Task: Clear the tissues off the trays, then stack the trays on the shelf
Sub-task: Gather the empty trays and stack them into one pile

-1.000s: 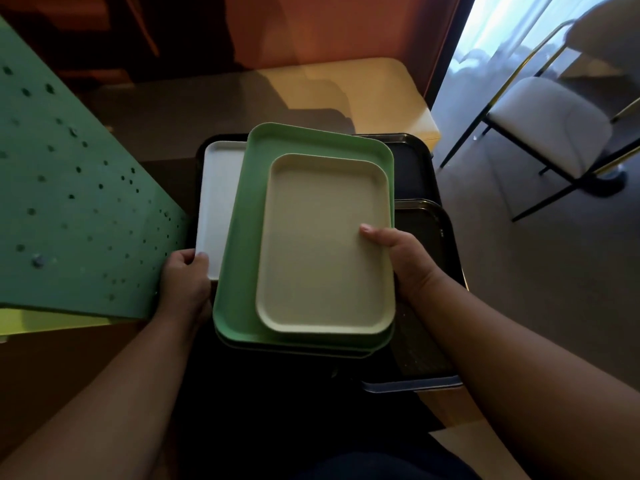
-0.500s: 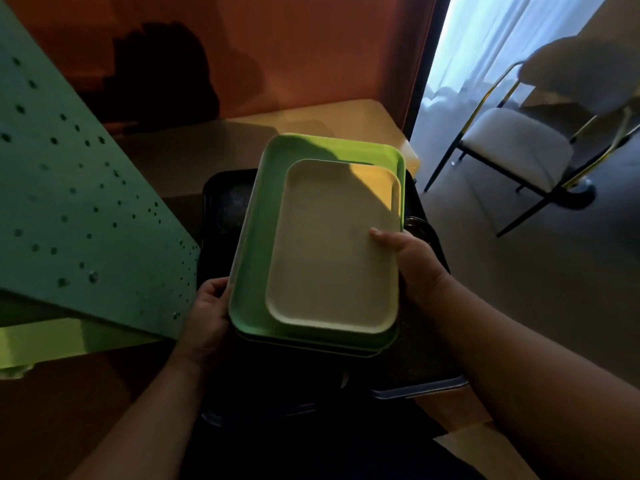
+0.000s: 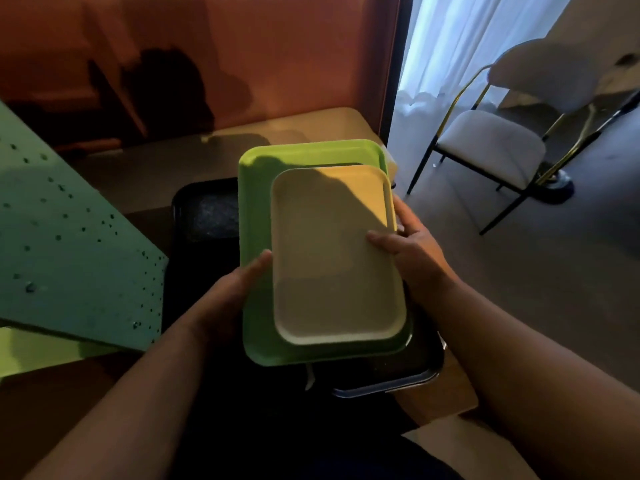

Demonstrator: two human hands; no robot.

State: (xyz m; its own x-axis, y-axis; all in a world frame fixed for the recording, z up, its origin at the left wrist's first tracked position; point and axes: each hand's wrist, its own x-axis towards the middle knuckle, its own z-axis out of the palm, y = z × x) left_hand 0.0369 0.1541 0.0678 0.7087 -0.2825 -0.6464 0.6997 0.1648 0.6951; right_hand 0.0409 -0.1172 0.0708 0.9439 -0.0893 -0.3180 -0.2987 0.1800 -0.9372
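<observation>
A cream tray [image 3: 332, 258] lies inside a larger green tray [image 3: 256, 188], and both are lifted above a black tray [image 3: 204, 216] on the table. My left hand [image 3: 232, 299] grips the stack's left edge, thumb resting on the green tray. My right hand [image 3: 408, 251] grips the right edge, with its thumb on the cream tray. A second dark tray with a shiny rim [image 3: 388, 386] shows under the stack at lower right. A sliver of white [image 3: 310, 375] peeks out below the green tray. No tissues are visible.
A green perforated panel [image 3: 69, 251] slants in from the left, close to the trays. The beige table [image 3: 311, 129] meets an orange wall [image 3: 277, 57] behind. A white-cushioned chair [image 3: 491, 147] with thin metal legs stands on the floor at right, by a curtain.
The tray stack has risen and shifted right, away from the black tray. My left hand moved from under the left edge onto the green tray's rim. The white tray at left is now hidden.
</observation>
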